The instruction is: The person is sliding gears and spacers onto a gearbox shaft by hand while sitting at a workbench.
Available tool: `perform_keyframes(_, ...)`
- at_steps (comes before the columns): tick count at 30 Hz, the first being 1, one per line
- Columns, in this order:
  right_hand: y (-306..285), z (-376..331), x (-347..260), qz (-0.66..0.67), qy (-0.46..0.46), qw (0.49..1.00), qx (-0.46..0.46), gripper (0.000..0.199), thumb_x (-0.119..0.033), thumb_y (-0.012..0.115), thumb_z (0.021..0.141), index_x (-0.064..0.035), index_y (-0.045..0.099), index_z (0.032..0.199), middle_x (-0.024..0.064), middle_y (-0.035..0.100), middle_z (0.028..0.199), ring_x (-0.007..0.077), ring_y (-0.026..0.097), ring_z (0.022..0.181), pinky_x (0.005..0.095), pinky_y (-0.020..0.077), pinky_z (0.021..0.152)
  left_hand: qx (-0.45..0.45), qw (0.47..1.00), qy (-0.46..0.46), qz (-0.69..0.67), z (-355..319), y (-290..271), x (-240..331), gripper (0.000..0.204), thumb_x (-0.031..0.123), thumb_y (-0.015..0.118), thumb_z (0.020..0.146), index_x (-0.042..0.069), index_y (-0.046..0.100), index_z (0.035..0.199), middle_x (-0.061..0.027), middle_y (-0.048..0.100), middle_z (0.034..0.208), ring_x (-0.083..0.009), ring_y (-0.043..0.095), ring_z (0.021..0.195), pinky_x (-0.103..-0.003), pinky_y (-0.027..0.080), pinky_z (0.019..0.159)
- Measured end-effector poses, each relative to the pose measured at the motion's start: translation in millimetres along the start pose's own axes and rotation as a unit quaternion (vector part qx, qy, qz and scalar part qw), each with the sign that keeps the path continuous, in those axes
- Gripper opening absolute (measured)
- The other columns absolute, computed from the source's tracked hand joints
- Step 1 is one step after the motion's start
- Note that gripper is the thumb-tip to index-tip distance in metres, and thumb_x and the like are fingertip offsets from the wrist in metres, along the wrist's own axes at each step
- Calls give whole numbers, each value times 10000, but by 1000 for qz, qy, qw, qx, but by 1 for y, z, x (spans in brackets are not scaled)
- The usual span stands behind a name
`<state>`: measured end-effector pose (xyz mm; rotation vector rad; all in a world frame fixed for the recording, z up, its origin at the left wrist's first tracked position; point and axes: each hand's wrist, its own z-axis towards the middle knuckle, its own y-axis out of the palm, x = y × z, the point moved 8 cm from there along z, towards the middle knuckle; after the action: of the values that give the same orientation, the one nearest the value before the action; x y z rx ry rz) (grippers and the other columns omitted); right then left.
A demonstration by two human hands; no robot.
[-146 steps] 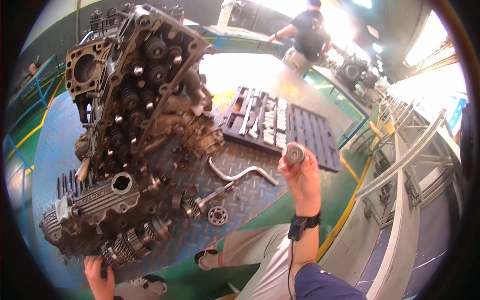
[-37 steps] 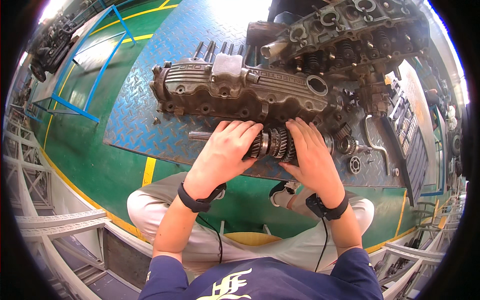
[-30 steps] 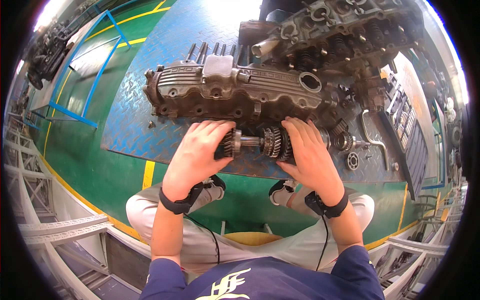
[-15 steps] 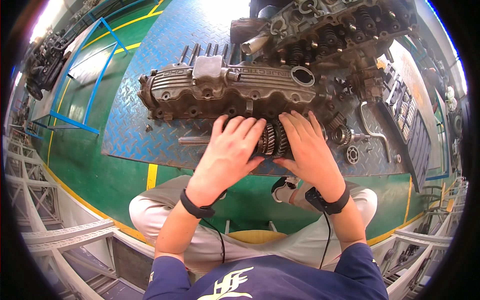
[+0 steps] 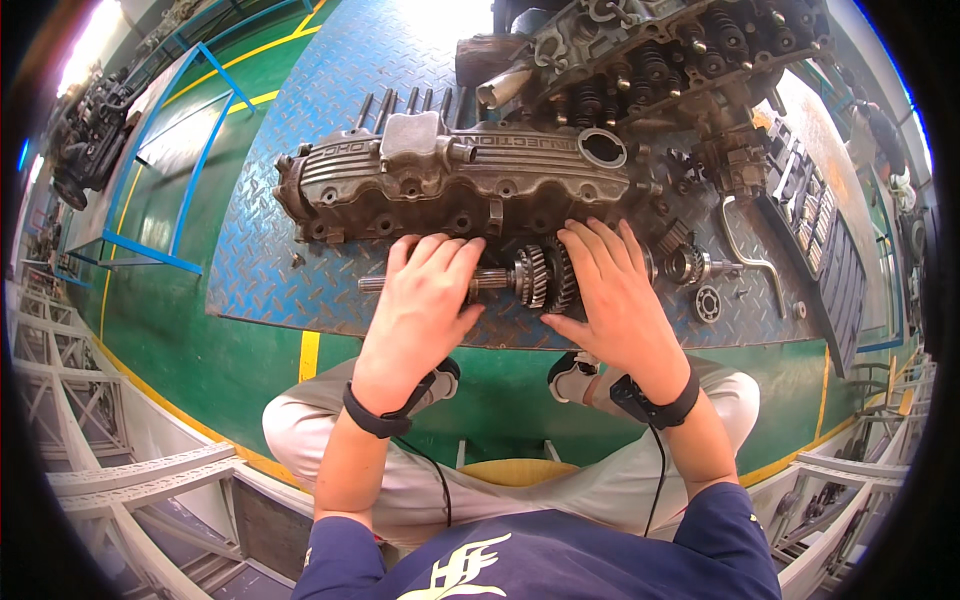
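Observation:
A splined gear shaft [image 5: 492, 279] lies crosswise near the front edge of the blue diamond-plate table. My left hand [image 5: 420, 305] is closed round its left part, thumb on the near side and fingers over the far side. The bare splined end sticks out past that hand. My right hand [image 5: 612, 285] grips the gears at the shaft's other half, and its palm hides part of them. Between my hands a helical gear [image 5: 532, 277] shows. Just beyond lies a ribbed metal valve cover [image 5: 440, 180], with its round filler hole at the right.
A cylinder head with springs [image 5: 690, 60] stands at the back right. Right of my hands lie a small gear [image 5: 686, 265], a bearing [image 5: 707, 304] and a bent metal rod [image 5: 755, 255]. A dark tool tray [image 5: 815, 260] lies along the right edge.
My left hand has slid left along the shaft, away from the helical gear, uncovering more of the shaft beside it. The right hand stays on the gears.

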<state>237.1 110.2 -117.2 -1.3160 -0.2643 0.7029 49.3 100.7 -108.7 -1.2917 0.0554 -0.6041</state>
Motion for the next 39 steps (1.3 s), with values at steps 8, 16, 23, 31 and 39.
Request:
perform_keyframes(8, 2, -1, 0, 13, 0, 1000, 4, 965, -327, 918, 806, 49, 447, 1560, 228, 533, 1565, 431, 444, 1520, 626, 264, 1319, 23, 998, 52, -7, 13, 14, 34, 844, 235, 929, 747, 51, 599, 1502, -128, 647, 1466, -350, 572, 1363, -535, 396, 1212)
perform_keyframes(16, 3, 1, -1, 3, 0, 1000, 22, 985, -313, 952, 747, 35, 474, 1535, 209, 562, 1536, 401, 483, 1494, 608, 299, 1308, 44, 996, 70, -35, 14, 21, 42, 758, 169, 914, 727, 38, 654, 1426, -124, 681, 1418, -320, 609, 1326, -512, 439, 1169)
perform_keyframes(23, 0, 2, 0, -2, 2, 1000, 30, 949, -301, 950, 726, 19, 512, 1505, 198, 591, 1508, 383, 515, 1469, 597, 321, 1298, 46, 996, 60, -51, 11, 6, 30, 690, 124, 919, 700, 27, 688, 1343, -126, 721, 1347, -326, 646, 1296, -490, 462, 1143)
perform_keyframes(31, 0, 1, 0, 0, 9, 1000, 19, 964, -301, 946, 748, 19, 493, 1537, 203, 580, 1525, 399, 501, 1479, 602, 307, 1305, 41, 998, 31, -29, 1, -11, 10, 662, 96, 918, 670, 38, 700, 1292, -114, 730, 1313, -326, 648, 1274, -476, 461, 1156)
perform_keyframes(39, -6, -1, 3, -17, 8, 1000, 6, 970, -269, 956, 745, 1, 501, 1558, 191, 549, 1559, 396, 475, 1496, 623, 279, 1314, 31, 999, 12, -22, 0, -8, 4, 686, 96, 915, 665, 48, 687, 1311, -122, 711, 1321, -343, 622, 1305, -484, 455, 1167)
